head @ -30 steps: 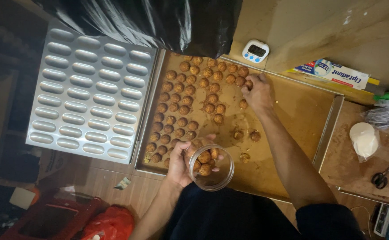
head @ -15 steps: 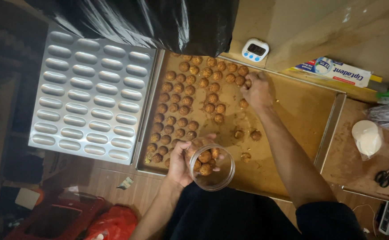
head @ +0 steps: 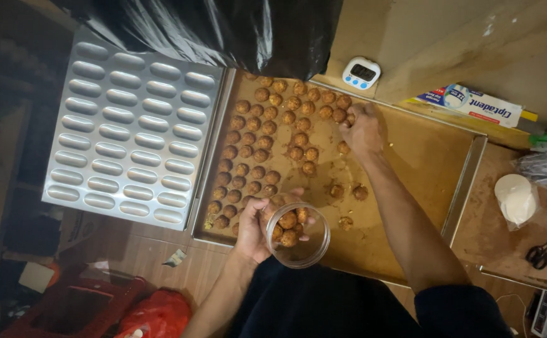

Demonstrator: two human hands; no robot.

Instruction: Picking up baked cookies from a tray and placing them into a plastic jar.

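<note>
Right hand (head: 362, 128) has crept further up the baking tray (head: 467, 181), fingers curled onto a ball (head: 339, 116); left hand (head: 258, 228) keeps gripping the clear jar (head: 298, 241)

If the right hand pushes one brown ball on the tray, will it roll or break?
The brown balls look round, so one would probably roll on the flat tray. Crumbs and flattened pieces nearby suggest they are fragile. The right hand should likely grip gently.

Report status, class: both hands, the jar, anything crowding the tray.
Left hand grips clear jar, partly filled with brown balls. Right hand on balls at tray's far edge. Black plastic bag overhangs tray's top.
</note>
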